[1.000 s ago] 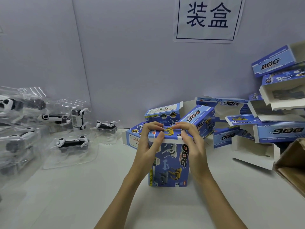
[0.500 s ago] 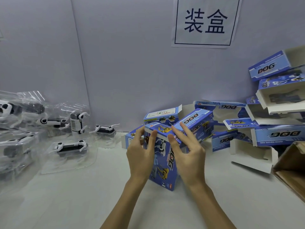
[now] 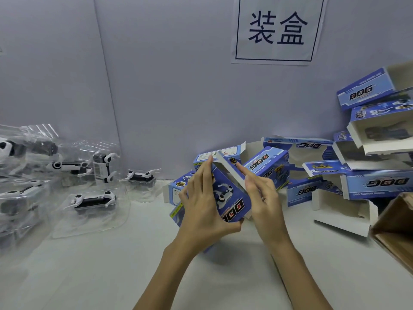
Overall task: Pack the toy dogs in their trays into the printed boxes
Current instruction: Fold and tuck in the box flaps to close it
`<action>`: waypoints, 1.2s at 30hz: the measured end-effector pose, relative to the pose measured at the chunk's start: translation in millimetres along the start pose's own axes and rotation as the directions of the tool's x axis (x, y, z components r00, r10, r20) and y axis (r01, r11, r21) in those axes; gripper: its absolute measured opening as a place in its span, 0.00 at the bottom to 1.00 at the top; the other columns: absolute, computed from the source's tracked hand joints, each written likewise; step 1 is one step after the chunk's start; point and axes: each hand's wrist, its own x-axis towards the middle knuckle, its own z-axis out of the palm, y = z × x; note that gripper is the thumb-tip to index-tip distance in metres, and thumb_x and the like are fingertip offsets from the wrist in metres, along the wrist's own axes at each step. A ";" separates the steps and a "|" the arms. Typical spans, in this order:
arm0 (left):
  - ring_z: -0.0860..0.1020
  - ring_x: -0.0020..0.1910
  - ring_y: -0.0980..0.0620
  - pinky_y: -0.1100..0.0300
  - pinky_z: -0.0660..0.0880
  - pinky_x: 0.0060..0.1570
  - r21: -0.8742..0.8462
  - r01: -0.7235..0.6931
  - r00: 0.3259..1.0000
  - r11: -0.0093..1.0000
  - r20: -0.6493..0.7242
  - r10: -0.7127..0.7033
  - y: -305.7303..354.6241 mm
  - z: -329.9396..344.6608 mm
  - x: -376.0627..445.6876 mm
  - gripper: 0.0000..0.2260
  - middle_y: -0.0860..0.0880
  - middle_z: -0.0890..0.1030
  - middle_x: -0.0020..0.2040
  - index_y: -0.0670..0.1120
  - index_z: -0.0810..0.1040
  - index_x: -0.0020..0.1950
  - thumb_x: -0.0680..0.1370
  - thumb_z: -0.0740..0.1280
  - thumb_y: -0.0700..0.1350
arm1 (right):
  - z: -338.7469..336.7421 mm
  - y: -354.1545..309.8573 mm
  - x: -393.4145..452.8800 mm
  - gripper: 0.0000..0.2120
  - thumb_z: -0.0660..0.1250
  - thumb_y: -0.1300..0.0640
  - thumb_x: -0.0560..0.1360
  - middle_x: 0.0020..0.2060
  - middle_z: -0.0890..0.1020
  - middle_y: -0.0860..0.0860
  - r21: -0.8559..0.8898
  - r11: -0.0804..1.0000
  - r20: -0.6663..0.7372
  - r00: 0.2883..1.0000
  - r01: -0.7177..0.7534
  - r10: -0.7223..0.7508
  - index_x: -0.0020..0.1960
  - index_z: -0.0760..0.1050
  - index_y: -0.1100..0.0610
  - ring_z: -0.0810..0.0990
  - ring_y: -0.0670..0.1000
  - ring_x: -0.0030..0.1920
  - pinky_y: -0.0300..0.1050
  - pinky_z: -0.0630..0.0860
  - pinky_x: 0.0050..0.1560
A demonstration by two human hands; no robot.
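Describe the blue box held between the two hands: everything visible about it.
The blue printed box looks like thin cardboard with a white edge, showing a white toy dog picture and red "DOG" lettering. It is tilted, raised over the white table. The left hand grips it with thumb underneath; the right hand lays straight fingers on its right side.

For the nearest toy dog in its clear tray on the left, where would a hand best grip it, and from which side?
Grip the clear tray by its long sides, coming from above: the toy dog lies lengthwise, legs sticking out at each end, and nothing covers it.
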 end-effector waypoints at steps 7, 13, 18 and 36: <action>0.54 0.79 0.53 0.37 0.49 0.77 0.210 -0.199 0.967 0.957 0.200 0.157 -21.2 -15.7 0.4 0.62 0.58 0.55 0.78 0.62 0.42 0.84 0.60 0.79 0.63 | -5.8 3.9 1.0 0.12 0.63 0.46 0.82 0.56 0.83 0.52 0.014 0.999 0.150 0.988 -0.043 0.041 0.63 0.72 0.49 0.85 0.53 0.55 0.51 0.84 0.51; 0.58 0.77 0.55 0.41 0.46 0.78 0.159 -0.177 0.980 0.971 0.123 0.159 -17.8 -6.2 -3.9 0.61 0.57 0.60 0.76 0.54 0.47 0.85 0.61 0.76 0.70 | 0.5 3.8 0.3 0.15 0.67 0.47 0.78 0.58 0.84 0.50 0.008 0.999 0.106 0.994 -0.036 0.035 0.64 0.72 0.46 0.86 0.53 0.56 0.52 0.86 0.48; 0.62 0.76 0.52 0.41 0.55 0.75 0.136 -0.182 0.982 0.974 0.082 0.172 -15.7 -7.7 -4.8 0.58 0.55 0.63 0.77 0.53 0.54 0.82 0.61 0.81 0.66 | 2.6 2.6 -2.4 0.12 0.71 0.51 0.77 0.53 0.87 0.44 0.065 0.998 0.031 0.999 0.006 -0.008 0.61 0.79 0.47 0.87 0.49 0.54 0.42 0.85 0.44; 0.67 0.72 0.50 0.41 0.62 0.69 0.134 -0.136 0.990 0.982 -0.010 0.139 -13.3 -7.0 -2.5 0.54 0.54 0.65 0.76 0.49 0.59 0.80 0.61 0.80 0.63 | 13.2 16.1 -8.9 0.21 0.57 0.49 0.87 0.83 0.58 0.42 -0.271 0.926 0.234 0.951 0.264 -0.203 0.78 0.67 0.33 0.60 0.47 0.82 0.57 0.79 0.67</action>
